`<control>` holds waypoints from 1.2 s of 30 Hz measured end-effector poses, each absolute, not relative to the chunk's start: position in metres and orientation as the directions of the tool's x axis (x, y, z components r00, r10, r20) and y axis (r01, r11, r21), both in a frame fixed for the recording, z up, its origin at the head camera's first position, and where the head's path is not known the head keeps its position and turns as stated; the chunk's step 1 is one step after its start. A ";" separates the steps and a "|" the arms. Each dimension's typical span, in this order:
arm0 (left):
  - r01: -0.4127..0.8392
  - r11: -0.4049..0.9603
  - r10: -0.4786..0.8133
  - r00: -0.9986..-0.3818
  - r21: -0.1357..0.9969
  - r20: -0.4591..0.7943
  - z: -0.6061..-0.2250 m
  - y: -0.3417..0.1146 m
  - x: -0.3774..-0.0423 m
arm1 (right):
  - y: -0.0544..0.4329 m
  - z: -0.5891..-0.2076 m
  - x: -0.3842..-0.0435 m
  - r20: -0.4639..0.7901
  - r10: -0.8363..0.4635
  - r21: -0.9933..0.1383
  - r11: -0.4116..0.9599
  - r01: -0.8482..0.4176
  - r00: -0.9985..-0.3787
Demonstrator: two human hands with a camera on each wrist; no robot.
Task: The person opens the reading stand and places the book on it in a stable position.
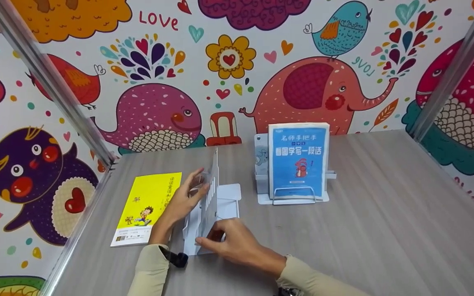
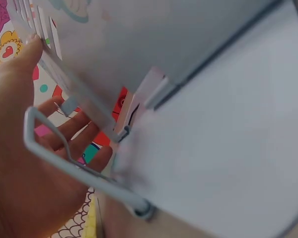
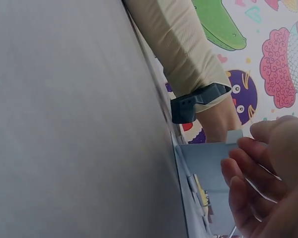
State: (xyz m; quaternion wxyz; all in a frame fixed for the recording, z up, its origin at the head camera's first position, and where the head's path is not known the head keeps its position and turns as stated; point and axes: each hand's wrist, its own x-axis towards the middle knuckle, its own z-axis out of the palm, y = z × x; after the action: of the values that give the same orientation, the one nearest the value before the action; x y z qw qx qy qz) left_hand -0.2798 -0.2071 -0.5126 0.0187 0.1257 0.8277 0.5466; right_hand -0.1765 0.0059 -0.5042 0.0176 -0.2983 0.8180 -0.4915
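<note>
A white metal book stand stands in front of me, its slotted back panel raised and seen nearly edge-on. My left hand holds the panel's far part, with the thumb on the slotted edge and the fingers spread behind. At the near end my right hand pinches a small tab of the stand between thumb and curled forefinger. A bent wire holder sticks out from the stand's white plate, in front of the left fingers in the left wrist view.
On the left a yellow book lies flat on the wood-grain table. A second white stand farther back on the right bears an upright blue book behind a wire holder. Metal posts and a cartoon-printed wall enclose the table.
</note>
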 end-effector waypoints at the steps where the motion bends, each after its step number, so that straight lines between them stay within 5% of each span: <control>1: 0.184 0.370 0.226 -0.969 0.911 0.104 -0.513 -0.207 -0.280 | 0.006 -0.505 -0.177 0.260 -0.499 -0.817 0.343 -0.464 -0.827; 13: 0.150 0.375 0.221 -0.973 0.915 0.069 -0.511 -0.208 -0.279 | 0.014 -0.507 -0.178 0.245 -0.489 -0.775 0.419 -0.473 -0.837; 28: 0.119 0.420 0.173 -0.984 0.900 0.049 -0.508 -0.213 -0.275 | 0.033 -0.508 -0.186 0.252 -0.514 -0.811 0.350 -0.468 -0.820; 36: 0.093 0.427 0.125 -0.991 0.899 0.043 -0.509 -0.221 -0.272 | 0.050 -0.508 -0.199 0.140 -0.552 -0.839 0.375 -0.395 -0.822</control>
State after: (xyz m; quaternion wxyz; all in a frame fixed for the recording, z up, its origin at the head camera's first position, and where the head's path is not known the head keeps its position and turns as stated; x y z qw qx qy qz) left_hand -0.2725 -0.2211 -0.5093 0.0151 0.0646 0.8445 0.5314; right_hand -0.1992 0.0499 -0.5084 0.0818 -0.2867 0.8252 -0.4797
